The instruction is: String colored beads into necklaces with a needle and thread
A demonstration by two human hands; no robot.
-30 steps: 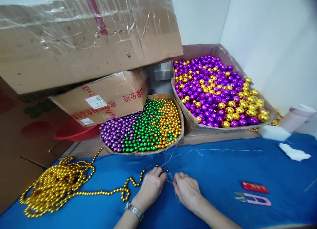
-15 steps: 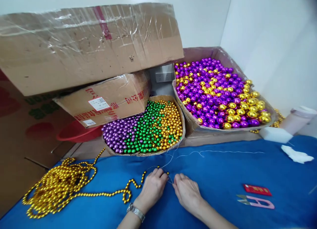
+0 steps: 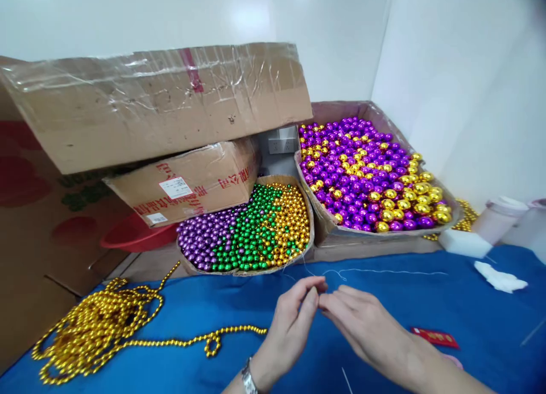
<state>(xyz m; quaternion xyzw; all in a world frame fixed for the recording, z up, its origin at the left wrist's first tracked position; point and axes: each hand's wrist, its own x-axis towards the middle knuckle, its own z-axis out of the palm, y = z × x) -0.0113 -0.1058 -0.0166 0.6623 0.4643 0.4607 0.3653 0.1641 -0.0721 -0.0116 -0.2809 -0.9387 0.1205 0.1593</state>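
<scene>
My left hand (image 3: 294,320), with a metal-band watch at the wrist, is closed in a pinch, thumb against the index finger. Against its fingertips, my right hand (image 3: 367,320) is closed too, fingers bunched. A thin white thread (image 3: 307,267) runs down to the pinched fingertips, which hide its end. From the left, a gold bead strand (image 3: 232,329) leads up to my left wrist and passes out of sight behind it. The strand's larger heap (image 3: 94,326) lies at the left of the blue cloth (image 3: 179,309).
Behind stand a box of purple, green and gold beads (image 3: 256,229) and a box of bigger purple and gold balls (image 3: 367,178). Cartons (image 3: 170,110) overhang the left. A red packet (image 3: 437,337) and a partly hidden pink snips handle (image 3: 454,361) lie by my right forearm.
Both hands have moved right and their fingertips have come together; before, they were apart with thread between them. The strand near my left hand is straighter. My right forearm now covers most of the snips.
</scene>
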